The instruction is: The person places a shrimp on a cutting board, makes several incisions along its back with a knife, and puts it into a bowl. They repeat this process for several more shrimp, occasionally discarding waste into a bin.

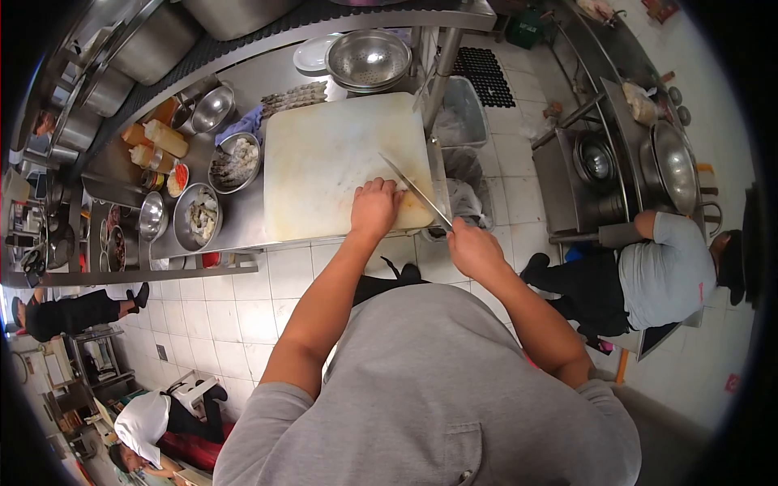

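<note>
My right hand [476,251] is wrapped round the handle of a kitchen knife [415,189]. Its long blade points up and left over the right side of a white cutting board [324,154]. On the board near the blade rests my left hand [376,208], its fingers curled and pressed down. A small pale piece shows beside its fingertips, too small to name, and what lies under the fingers is hidden. Left of the board stand a metal bowl of shrimp [235,162] and a second metal bowl [183,235] with pale and dark pieces in it.
Raw shrimp [293,96] lie in rows behind the board, beside a metal colander [369,58]. Squeeze bottles [166,138] stand at the left. Bins [462,117] are on the floor at the right. A co-worker [664,271] stands at the right-hand counter; others are at the left.
</note>
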A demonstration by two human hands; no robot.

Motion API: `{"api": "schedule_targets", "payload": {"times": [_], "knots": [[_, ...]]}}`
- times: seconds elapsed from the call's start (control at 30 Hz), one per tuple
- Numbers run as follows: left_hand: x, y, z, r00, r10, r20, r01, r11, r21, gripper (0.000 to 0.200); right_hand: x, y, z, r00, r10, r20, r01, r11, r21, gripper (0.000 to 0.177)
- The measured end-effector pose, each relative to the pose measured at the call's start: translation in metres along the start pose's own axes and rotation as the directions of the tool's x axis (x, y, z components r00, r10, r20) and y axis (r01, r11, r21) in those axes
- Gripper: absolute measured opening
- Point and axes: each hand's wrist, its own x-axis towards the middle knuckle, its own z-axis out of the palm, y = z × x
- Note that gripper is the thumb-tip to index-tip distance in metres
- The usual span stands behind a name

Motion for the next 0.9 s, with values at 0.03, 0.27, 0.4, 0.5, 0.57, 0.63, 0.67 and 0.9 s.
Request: {"api": "schedule_targets", "payload": {"times": [0.03, 0.27, 0.4, 0.5, 0.57, 0.63, 0.67, 0.9], "knots": [[-0.001, -0.003, 0.002, 1.0, 0.013, -0.015, -0.014, 0.999, -0.041, 0.026, 0.001, -0.001, 0.0, 1.0, 0.009, 0.011, -0.009, 1.0, 0.01, 0.024], [0.007, -0.007, 0.0, 0.998, 0.064, 0.007, -0.064, 0.997, -0.031, 0.024, -0.003, -0.005, -0.006, 1.0, 0.016, -0.02, -0.016, 1.0, 0.008, 0.025], [0.01, -0.002, -0.005, 0.997, 0.067, 0.025, -0.067, 0.998, -0.012, 0.021, -0.009, -0.009, -0.011, 0.998, -0.028, -0.052, 0.026, 0.998, -0.053, 0.022], [0.012, -0.002, -0.005, 0.997, 0.075, 0.029, -0.075, 0.997, 0.006, 0.021, -0.008, -0.01, -0.01, 0.999, -0.033, -0.038, 0.031, 0.997, -0.069, 0.021], [0.013, 0.0, -0.006, 0.996, 0.082, 0.032, -0.083, 0.996, 0.026, 0.022, -0.007, -0.009, -0.006, 0.999, -0.027, -0.029, 0.025, 0.997, -0.076, 0.02], [0.014, 0.001, -0.006, 0.996, 0.089, 0.031, -0.09, 0.995, 0.034, 0.022, -0.005, -0.008, -0.004, 0.999, -0.013, -0.031, 0.01, 0.997, -0.08, 0.018], [0.015, 0.002, -0.006, 0.995, 0.094, 0.029, -0.095, 0.995, 0.042, 0.022, -0.007, -0.007, -0.005, 0.999, -0.013, -0.03, 0.011, 0.997, -0.08, 0.018], [0.018, 0.003, -0.008, 0.995, 0.081, 0.055, -0.084, 0.995, 0.053, 0.021, -0.029, -0.003, -0.017, 0.998, -0.001, 0.058, 0.005, 0.997, -0.071, 0.018]]}}
